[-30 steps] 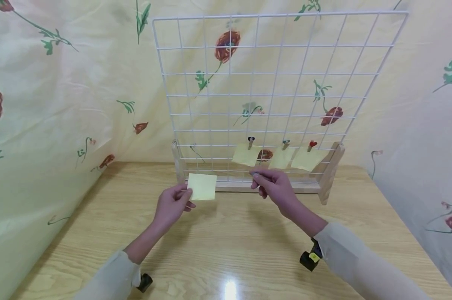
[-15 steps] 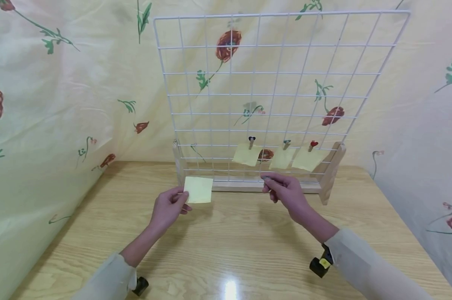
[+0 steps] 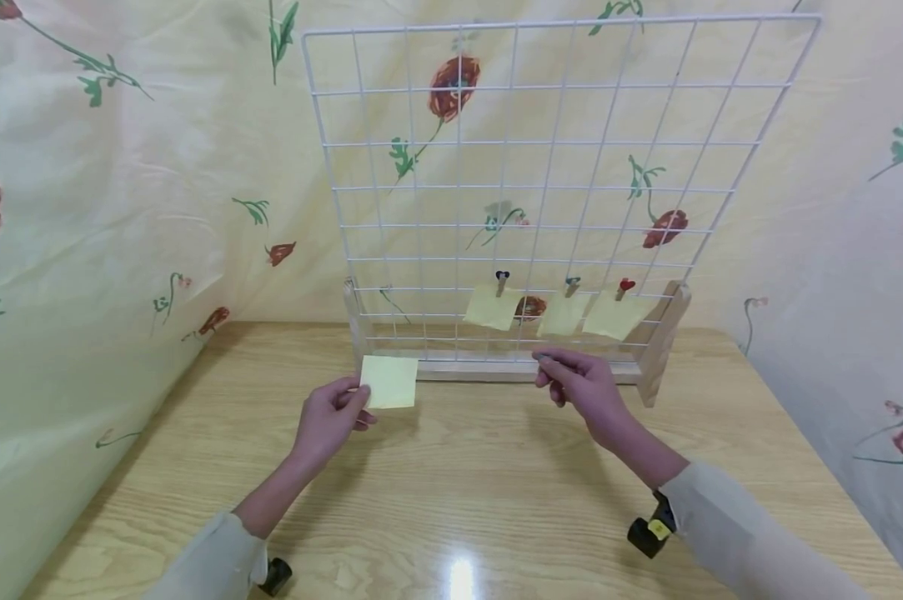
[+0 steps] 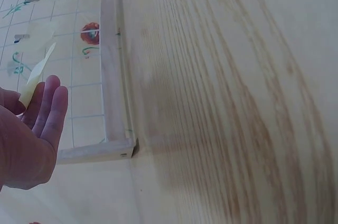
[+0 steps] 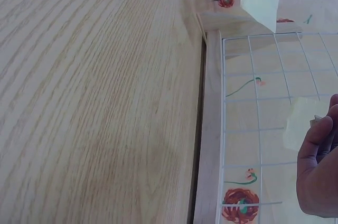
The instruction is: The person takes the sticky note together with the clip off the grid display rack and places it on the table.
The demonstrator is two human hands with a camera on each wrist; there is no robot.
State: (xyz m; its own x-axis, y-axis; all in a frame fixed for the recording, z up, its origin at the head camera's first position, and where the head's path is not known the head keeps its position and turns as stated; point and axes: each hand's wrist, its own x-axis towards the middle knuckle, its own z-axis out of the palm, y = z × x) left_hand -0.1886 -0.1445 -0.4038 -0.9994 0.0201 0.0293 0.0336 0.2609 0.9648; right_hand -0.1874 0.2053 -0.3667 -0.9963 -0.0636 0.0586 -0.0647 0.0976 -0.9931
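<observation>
In the head view my left hand (image 3: 329, 419) pinches a pale yellow sticky note (image 3: 389, 382) by its left edge, thumb in front. The note is upright before the lower left of a white wire grid (image 3: 459, 190). To the right, my right hand (image 3: 582, 390) pinches a small clip (image 3: 544, 357) between thumb and fingertips; in the right wrist view only the tip of this clip (image 5: 316, 120) shows. Behind and above that hand, yellow notes (image 3: 490, 308) hang on the grid from small clothespins (image 3: 574, 286) with dark, blue and red heart tops.
The grid leans back in a wooden stand (image 3: 663, 346) with a low base bar. Beneath lies a light wood-grain table (image 3: 451, 492). Flower-patterned cloth (image 3: 106, 208) covers the back and sides. A dark wrist camera (image 3: 649, 533) sits below the right sleeve.
My hands have moved apart: the left with its note slightly left and down, the right with the clip to the right and a little down. The hanging notes stay put.
</observation>
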